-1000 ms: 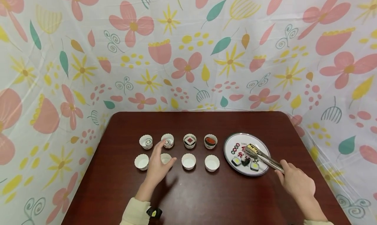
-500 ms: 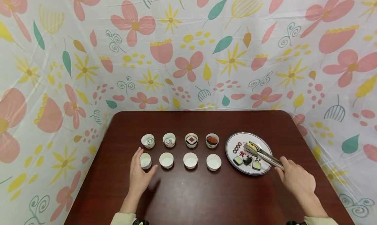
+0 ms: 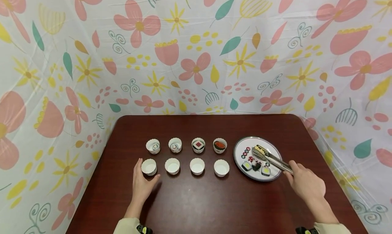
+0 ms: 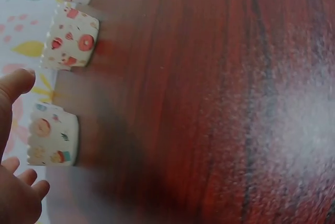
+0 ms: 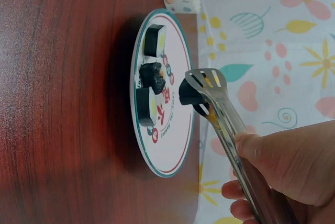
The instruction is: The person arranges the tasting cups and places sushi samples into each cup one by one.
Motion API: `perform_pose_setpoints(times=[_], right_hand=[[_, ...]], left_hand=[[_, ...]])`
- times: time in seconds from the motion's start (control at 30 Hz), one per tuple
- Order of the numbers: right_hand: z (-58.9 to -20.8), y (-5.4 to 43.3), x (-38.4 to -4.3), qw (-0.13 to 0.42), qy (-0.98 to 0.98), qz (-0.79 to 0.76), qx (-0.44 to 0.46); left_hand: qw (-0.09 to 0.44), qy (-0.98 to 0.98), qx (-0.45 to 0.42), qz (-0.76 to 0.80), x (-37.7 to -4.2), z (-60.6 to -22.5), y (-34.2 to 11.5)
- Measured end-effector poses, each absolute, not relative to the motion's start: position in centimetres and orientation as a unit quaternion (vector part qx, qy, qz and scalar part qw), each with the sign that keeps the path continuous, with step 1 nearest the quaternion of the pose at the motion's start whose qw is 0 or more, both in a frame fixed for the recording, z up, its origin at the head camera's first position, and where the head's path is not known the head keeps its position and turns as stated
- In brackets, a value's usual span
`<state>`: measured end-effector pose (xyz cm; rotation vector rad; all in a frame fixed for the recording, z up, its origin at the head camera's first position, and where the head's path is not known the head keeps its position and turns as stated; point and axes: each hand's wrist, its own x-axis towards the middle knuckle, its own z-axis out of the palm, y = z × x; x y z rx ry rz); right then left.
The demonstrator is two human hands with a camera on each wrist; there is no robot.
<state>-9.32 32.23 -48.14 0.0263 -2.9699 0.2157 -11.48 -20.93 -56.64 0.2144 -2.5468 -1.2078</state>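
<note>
My left hand (image 3: 142,186) is spread beside the front-left paper cup (image 3: 149,169), thumb to its right and fingertips at its left. In the left wrist view this cup (image 4: 55,137) stands between thumb and fingers, with gaps showing. My right hand (image 3: 307,181) grips metal tongs (image 3: 277,162). Their tips pinch a seaweed-wrapped sushi piece (image 5: 189,94), yellow on top, over the round white plate (image 5: 170,156). On that plate lie two yellow-centred sushi rolls (image 3: 246,166) and a dark seaweed piece (image 3: 256,166).
Front-row cups (image 3: 197,167) stand right of my left hand with nothing inside. Behind them, the back row holds swirl-patterned pieces (image 3: 156,146), a roll with a red diamond (image 3: 198,145) and a red-topped piece (image 3: 219,145). Flowered cloth (image 3: 196,57) hangs behind the dark red table (image 3: 196,206).
My left hand has moved left from over the second front cup to the front-left cup, then slightly nearer around it. The right hand and tongs stay over the plate.
</note>
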Motion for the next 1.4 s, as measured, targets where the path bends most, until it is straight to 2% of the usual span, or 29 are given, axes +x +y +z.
perform_pose_setpoints(times=[0.27,0.83,1.4], right_hand=[[-48.0,31.7,-9.4,0.092,-0.993,0.071,0.013],[-48.0,30.9,-10.1,0.126,-0.99,0.058,0.033],[-46.7,27.9,-11.6,0.085,-0.995,0.045,0.039]], left_hand=[[0.134,-0.884,0.1,-0.437,-11.8,-57.6,-21.6],[0.135,-0.882,0.129,-0.433,-12.7,-58.7,-22.0],[0.141,-0.871,0.136,-0.451,-13.0,-58.8,-22.2]])
